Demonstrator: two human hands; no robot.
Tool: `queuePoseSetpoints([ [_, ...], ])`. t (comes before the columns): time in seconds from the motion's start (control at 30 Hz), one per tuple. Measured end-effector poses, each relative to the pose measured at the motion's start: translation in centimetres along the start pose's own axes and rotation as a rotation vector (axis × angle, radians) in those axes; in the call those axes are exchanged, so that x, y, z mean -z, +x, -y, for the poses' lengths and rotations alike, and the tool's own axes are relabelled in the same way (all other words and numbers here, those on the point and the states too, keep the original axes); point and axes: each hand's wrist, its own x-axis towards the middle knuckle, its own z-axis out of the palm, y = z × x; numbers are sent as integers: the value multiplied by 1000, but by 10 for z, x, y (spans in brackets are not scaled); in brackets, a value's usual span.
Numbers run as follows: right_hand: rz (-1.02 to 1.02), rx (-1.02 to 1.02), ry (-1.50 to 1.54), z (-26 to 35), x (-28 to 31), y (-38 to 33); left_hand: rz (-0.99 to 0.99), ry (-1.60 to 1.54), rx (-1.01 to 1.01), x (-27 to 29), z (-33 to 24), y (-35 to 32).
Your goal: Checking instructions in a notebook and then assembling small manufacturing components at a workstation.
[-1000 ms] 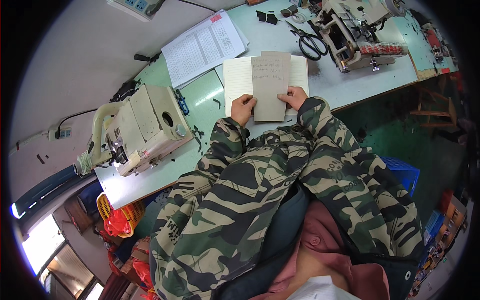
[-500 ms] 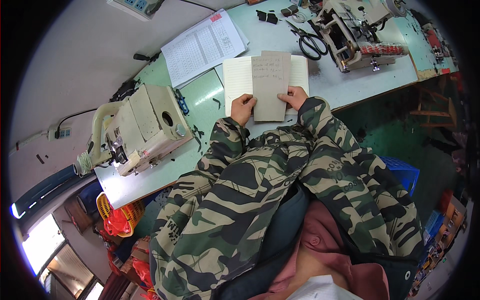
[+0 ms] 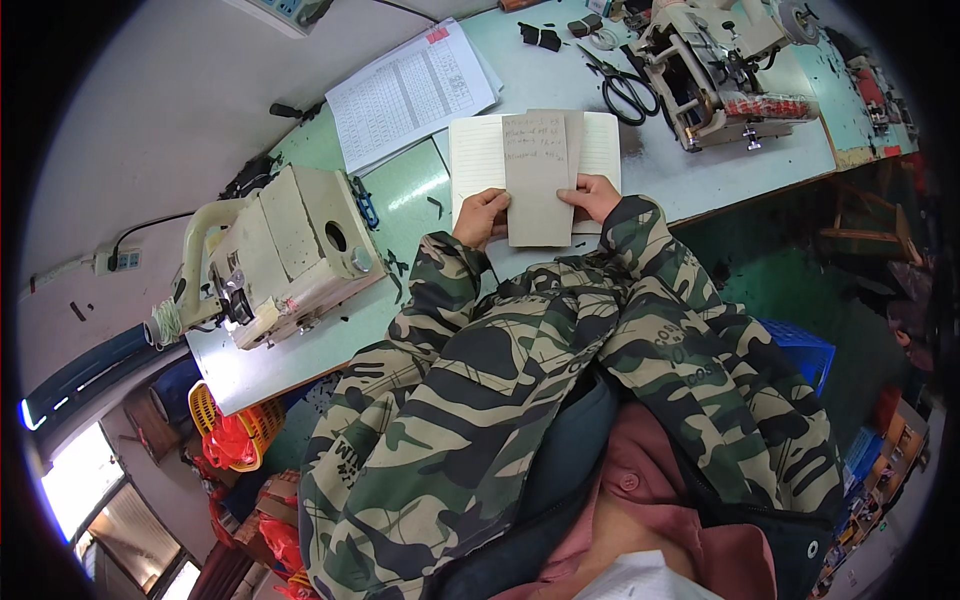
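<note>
Between my two hands is a grey-brown piece of cardboard (image 3: pixel 538 205) with handwriting on its upper part. My left hand (image 3: pixel 483 217) pinches its left edge, thumb on top. On its right edge, the thumb of my right hand (image 3: pixel 592 196) presses down with the fingers curled behind. A second cardboard piece (image 3: pixel 574 135) peeks out behind the first at the upper right. Under them lies an open notebook (image 3: pixel 477 160) with lined pages, its middle hidden by the cardboard.
A sewing machine (image 3: pixel 290 240) stands at the left, another (image 3: pixel 720 75) at the right back. Black scissors (image 3: pixel 628 97) lie by the right machine. Printed sheets (image 3: pixel 405 95) rest behind the notebook. The table's edge (image 3: pixel 750 190) runs along the right; a blue crate (image 3: pixel 800 350) sits below.
The handwritten cardboard has shifted slightly left against the piece behind it, showing more of that rear piece. Both hands keep their hold; the whole view has moved a little.
</note>
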Motion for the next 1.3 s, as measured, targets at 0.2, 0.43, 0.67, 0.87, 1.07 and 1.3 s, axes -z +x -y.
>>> queuePoseSetpoints([
  [0.2, 16, -17, -17, 0, -1, 1, -6, -36, -30, -2, 5, 4],
  [0.43, 23, 3, -93, 3, -5, 1, -124, -41, -85, -12, 5, -1],
  [0.67, 15, 35, -86, 2, -5, 1, -157, -39, -109, -14, 8, 0],
  [0.87, 1, 59, -152, 2, -4, 2, -156, -4, -124, -17, 4, -4],
  [1.07, -13, 75, -138, -5, 0, 7, -153, -61, -112, -14, 4, -3],
  [1.3, -3, 128, -156, -4, 5, 6, -299, 242, -341, -9, 10, 3],
])
